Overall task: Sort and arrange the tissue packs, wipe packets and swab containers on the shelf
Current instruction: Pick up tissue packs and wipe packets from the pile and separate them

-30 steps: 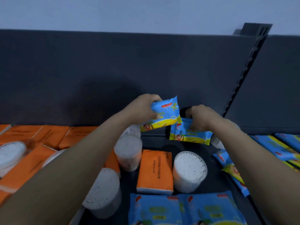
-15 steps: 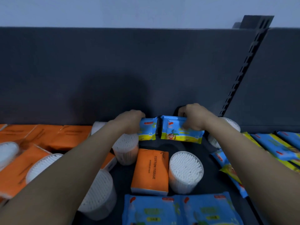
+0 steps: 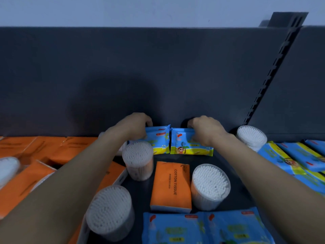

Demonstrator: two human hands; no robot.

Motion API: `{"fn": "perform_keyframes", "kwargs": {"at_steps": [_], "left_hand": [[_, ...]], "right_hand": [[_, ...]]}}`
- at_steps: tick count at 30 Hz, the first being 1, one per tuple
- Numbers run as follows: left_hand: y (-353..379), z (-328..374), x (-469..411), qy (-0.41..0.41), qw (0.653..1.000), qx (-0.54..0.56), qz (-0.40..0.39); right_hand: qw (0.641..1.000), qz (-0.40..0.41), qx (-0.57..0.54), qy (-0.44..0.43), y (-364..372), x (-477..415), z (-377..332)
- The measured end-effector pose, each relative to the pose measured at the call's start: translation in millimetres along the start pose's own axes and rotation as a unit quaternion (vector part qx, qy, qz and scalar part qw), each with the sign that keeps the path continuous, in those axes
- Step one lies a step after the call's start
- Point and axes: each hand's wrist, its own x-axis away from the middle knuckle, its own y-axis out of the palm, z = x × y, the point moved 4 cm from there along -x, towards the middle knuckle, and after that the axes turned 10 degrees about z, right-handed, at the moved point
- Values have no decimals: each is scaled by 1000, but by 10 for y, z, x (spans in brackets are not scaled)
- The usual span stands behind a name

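The step in hand looks like standing two wipe packets side by side at the back edge of the shelf (image 3: 233, 173), against the back panel (image 3: 158, 67). The left grip (image 3: 135, 127) curls over the top edge of the left wipe packet (image 3: 159, 142). The right grip (image 3: 205, 131) pinches the top of the right wipe packet (image 3: 186, 147) in the same way. Each grip is closed on its own packet.

Both packets stand nearly upright with their printed faces forward. Their inner sides meet, or almost meet, near the middle of the back edge. Each packet hangs below its grip. The left grip covers the upper left part of its packet, and the right grip covers the upper right part of its own.

To do this well, I would seat both bottom seams flat on the shelf and lean the tops lightly on the back panel. The inner sides should be closed up before letting go. These packets are probably soft and may slump forward, so releasing one grip at a time seems safer.

A swab container (image 3: 138, 159) stands just in front of the left wipe packet, close under the left wrist. It could be knocked as that arm draws back. A tissue pack (image 3: 170, 187) lies flat nearer the front edge, well clear of both grips.
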Motion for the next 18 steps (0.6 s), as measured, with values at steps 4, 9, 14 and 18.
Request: {"fn": "perform_keyframes", "kwargs": {"at_steps": [4, 9, 14, 18], "left_hand": [[-3, 11, 5, 11, 1000, -2, 12], [15, 50, 50, 18, 998, -63, 4], [-89, 86, 194, 16, 988, -105, 108], [-328, -32, 388, -31, 987, 34, 155]], "right_hand": [[1000, 29, 3, 3, 15, 5, -29], [999, 44, 0, 14, 18, 56, -62], [995, 94, -17, -11, -143, 96, -137], [989, 25, -135, -54, -222, 148, -366]]}}
